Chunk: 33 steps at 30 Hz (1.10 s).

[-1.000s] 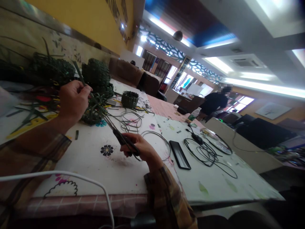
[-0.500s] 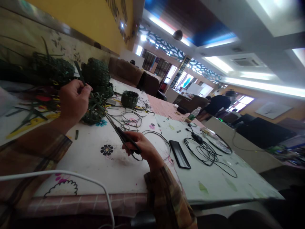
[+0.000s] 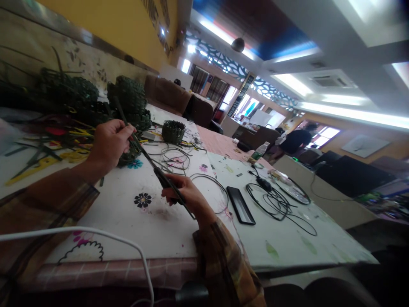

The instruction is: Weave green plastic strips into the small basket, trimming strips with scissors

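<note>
A green strip (image 3: 123, 114) is pinched in the left hand (image 3: 110, 143), scissors (image 3: 159, 175) gripped in the right hand (image 3: 185, 195), baskets (image 3: 128, 96) beyond the fingertips already woven

Dark raised lettering runs along the yellow wall (image 3: 128, 25) at upper left, cut off by the frame's edge and too steeply angled to make out. A vertical dark sign (image 3: 240, 97) with pale characters stands by the far windows, too small and blurred to read.

Phone (image 3: 240, 205) on table (image 3: 159, 230), right of hands; basket (image 3: 173, 131) behind.
</note>
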### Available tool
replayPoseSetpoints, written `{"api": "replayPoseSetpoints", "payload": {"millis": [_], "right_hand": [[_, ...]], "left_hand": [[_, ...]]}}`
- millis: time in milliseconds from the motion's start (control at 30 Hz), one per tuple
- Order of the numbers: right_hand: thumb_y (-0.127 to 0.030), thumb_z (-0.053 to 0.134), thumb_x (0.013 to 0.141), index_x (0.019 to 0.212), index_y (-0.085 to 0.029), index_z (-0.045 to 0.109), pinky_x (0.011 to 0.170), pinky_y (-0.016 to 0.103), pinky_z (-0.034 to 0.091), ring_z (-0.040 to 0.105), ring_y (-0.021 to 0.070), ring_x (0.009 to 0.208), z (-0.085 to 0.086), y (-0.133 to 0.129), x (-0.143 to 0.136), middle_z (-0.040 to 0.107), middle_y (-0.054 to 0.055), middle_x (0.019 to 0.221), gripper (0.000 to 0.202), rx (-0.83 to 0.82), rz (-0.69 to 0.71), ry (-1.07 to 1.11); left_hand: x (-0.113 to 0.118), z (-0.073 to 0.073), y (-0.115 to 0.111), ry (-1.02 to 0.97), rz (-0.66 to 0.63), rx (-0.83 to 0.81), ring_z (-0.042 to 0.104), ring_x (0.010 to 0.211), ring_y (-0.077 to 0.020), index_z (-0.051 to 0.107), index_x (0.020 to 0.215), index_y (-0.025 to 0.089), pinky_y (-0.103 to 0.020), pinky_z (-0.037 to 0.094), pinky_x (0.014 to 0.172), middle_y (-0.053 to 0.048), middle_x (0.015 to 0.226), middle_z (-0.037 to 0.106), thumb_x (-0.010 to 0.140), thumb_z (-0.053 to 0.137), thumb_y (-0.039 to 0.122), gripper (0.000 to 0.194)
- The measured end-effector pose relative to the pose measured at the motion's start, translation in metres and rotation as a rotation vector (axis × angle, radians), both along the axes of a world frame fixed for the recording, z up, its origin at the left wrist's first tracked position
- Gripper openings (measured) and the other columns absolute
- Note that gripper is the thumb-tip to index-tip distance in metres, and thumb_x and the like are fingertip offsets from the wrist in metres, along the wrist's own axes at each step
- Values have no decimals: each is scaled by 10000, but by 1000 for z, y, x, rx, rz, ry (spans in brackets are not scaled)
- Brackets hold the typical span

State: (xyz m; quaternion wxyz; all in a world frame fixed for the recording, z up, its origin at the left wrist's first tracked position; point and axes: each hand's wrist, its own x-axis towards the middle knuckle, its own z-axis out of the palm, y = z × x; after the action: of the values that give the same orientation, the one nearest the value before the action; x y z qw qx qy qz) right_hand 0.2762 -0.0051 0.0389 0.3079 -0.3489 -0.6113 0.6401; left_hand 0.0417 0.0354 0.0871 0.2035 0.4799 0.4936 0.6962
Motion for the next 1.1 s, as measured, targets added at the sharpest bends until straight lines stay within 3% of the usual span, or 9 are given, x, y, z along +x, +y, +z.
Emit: {"api": "replayPoseSetpoints", "payload": {"millis": [100, 267, 733, 833, 1000, 1100], "right_hand": [[-214, 814, 631, 1184, -176, 701, 473, 210, 473, 544, 75, 512, -6, 1, -3, 618, -61, 686, 566, -10, 5, 55], [-198, 814, 639, 1180, -171, 699, 463, 201, 424, 497, 60, 499, -13, 4, -5, 602, -72, 669, 553, -1, 8, 125], [-251, 815, 598, 1114, -134, 700, 387, 192, 294, 424, 48, 433, -6, -7, -15, 606, -66, 611, 541, -32, -38, 142], [-259, 827, 594, 1120, -129, 700, 381, 186, 295, 418, 44, 423, -5, -10, -15, 605, -67, 594, 557, -25, -65, 137], [-314, 815, 645, 962, -135, 716, 329, 180, 318, 448, 56, 388, -3, -11, -13, 596, -59, 577, 377, 49, -57, 71], [-314, 808, 659, 1001, -138, 719, 329, 177, 336, 456, 56, 385, -3, -12, -13, 601, -60, 587, 395, 66, -52, 41]], "left_hand": [[0, 2, -1, -151, -109, -57, 317, 392, -43, 469, 631, 171, -215, 245, 329, -17, 699, 591, 813, 602, 182, 226], [-1, 4, -3, -276, -180, -103, 310, 388, -31, 505, 641, 153, -182, 240, 325, 12, 636, 541, 834, 603, 142, 217], [-3, 0, 1, -380, -189, -111, 307, 371, -19, 504, 626, 141, -171, 227, 325, 3, 650, 554, 829, 600, 79, 233], [-4, -2, 2, -384, -200, -111, 308, 373, -23, 504, 626, 143, -177, 224, 327, 13, 630, 536, 816, 617, 88, 229], [-5, -5, 2, -384, -218, -107, 314, 379, -33, 539, 657, 138, -179, 235, 339, 38, 567, 478, 807, 630, 110, 178], [-7, -3, 2, -386, -212, -84, 328, 391, -46, 568, 694, 140, -180, 240, 346, 44, 555, 460, 806, 654, 148, 142]]}}
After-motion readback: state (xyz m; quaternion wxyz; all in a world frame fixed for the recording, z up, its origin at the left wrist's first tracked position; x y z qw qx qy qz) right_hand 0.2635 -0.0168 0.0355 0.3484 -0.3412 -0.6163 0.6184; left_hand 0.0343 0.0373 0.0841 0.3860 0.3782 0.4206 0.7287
